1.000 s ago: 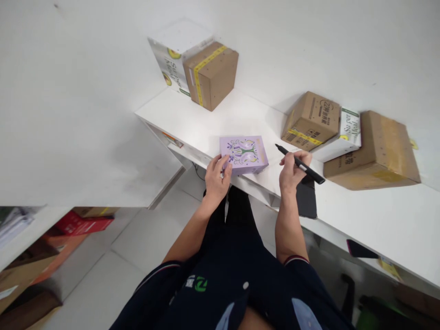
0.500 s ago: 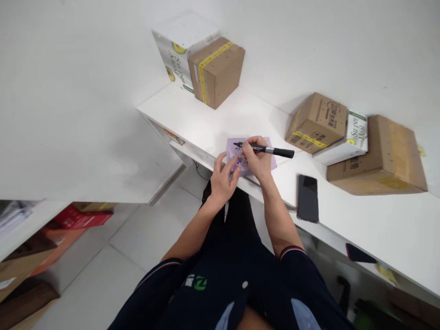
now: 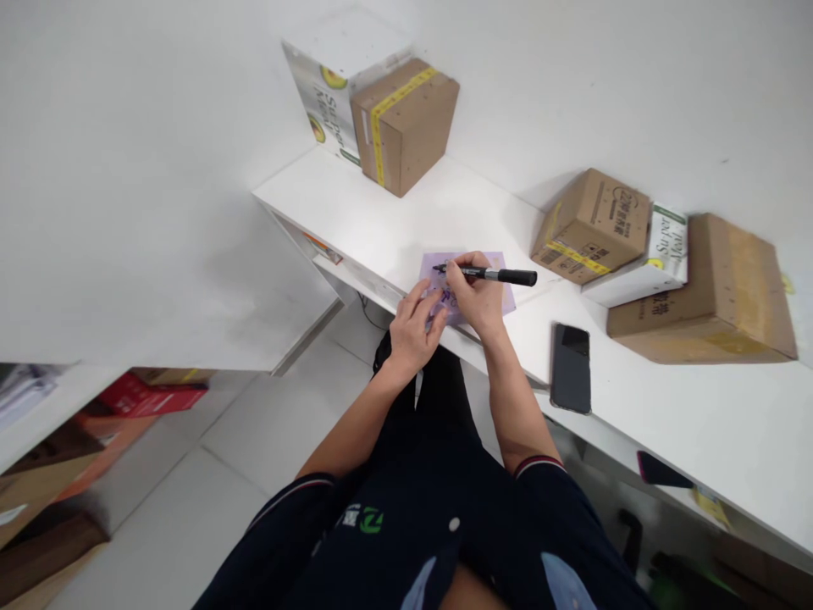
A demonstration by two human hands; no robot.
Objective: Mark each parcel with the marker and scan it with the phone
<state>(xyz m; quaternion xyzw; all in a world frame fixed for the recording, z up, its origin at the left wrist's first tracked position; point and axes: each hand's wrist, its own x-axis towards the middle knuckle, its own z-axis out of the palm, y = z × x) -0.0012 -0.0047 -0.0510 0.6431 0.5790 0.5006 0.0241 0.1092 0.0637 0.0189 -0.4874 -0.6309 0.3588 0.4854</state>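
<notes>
A small purple patterned box (image 3: 501, 290) lies near the front edge of the white table (image 3: 406, 220). My left hand (image 3: 412, 326) rests on the box's near left corner, fingers spread flat against it. My right hand (image 3: 473, 296) lies over the box and grips a black marker pen (image 3: 489, 274), its tip pointing left and touching the box's top. Most of the box is hidden beneath both hands.
A black phone (image 3: 570, 368) lies on the table right of my hands. Cardboard boxes (image 3: 594, 224) and a white printed carton (image 3: 660, 258) stand at the back right; a taped brown box (image 3: 403, 123) and a white carton (image 3: 330, 85) at the back left. Red boxes (image 3: 152, 396) sit below left.
My right hand carried the marker from the right side of the box onto its top, uncovering the phone. The pen tip now rests on the box. My left hand stayed on the box.
</notes>
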